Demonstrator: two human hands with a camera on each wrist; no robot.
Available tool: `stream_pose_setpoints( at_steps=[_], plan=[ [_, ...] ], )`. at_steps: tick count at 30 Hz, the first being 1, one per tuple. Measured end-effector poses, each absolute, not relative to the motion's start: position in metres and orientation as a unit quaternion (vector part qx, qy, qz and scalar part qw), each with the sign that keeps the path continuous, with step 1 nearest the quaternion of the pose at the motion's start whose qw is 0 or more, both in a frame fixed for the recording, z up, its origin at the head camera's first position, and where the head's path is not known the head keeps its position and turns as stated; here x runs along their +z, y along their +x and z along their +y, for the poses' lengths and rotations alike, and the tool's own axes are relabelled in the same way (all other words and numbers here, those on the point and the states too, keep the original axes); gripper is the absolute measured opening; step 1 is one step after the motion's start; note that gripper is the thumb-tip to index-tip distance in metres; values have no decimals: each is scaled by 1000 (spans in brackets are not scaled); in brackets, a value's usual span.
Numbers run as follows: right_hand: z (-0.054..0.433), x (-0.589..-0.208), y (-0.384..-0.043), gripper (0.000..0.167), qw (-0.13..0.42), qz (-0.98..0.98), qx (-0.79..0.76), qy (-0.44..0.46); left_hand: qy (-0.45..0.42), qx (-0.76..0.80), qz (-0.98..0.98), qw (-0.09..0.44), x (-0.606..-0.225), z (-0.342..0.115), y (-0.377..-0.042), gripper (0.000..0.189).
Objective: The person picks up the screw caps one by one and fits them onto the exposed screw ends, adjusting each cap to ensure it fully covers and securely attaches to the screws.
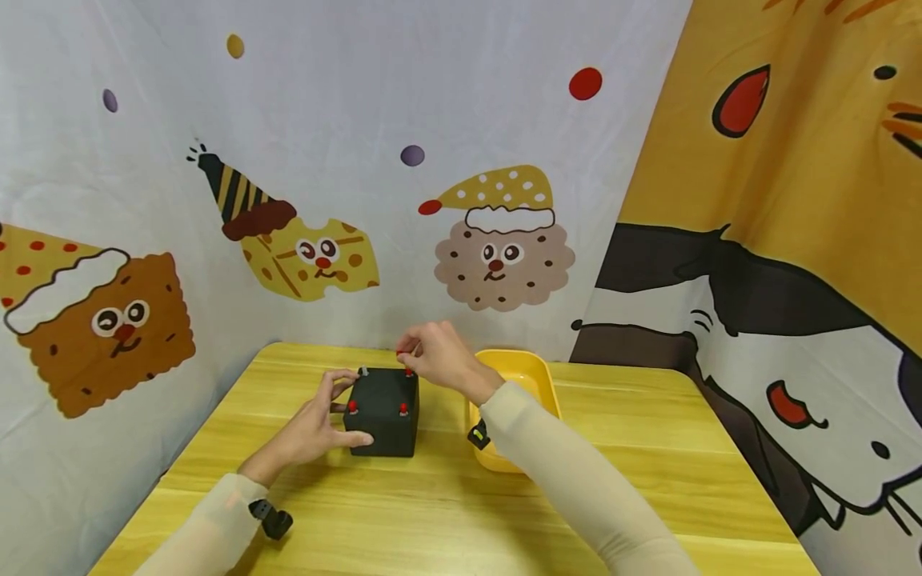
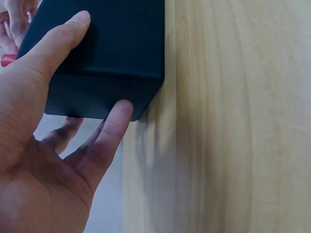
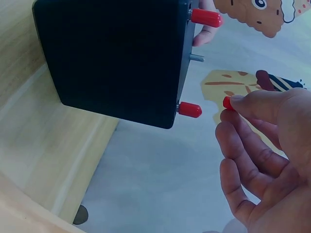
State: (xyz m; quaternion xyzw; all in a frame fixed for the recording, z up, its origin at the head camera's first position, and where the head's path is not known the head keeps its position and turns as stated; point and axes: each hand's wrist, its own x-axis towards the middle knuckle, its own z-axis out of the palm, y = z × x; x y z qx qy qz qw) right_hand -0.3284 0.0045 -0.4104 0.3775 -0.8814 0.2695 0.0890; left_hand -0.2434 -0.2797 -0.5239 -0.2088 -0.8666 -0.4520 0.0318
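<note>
A black box (image 1: 382, 412) stands on the table with its top studded by metal posts at the corners. Red caps cover three posts, among them the front-left cap (image 1: 353, 407) and the front-right cap (image 1: 403, 409); the back-left post (image 1: 363, 371) is bare metal. My left hand (image 1: 317, 420) holds the box from the left, thumb on its front face and fingers along the side and back. Above the back-right corner, my right hand (image 1: 435, 352) pinches a small red cap (image 3: 227, 102) between thumb and index finger, apart from the bare post (image 3: 197, 58) in the right wrist view.
To the right of the box sits a yellow tray (image 1: 553, 392), partly hidden by my right forearm. The wooden table (image 1: 648, 448) ends at the back against a printed cloth (image 1: 403, 80) with cartoon figures. Each wrist carries a small black camera.
</note>
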Motion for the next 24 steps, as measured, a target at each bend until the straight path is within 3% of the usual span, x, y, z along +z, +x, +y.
stream_pose_setpoints(
  at_steps=[24],
  plan=[
    [-25,-413,-340,10,53,-885,241,394,-202,-454,-867,29,-524,-280,-244,104]
  ],
)
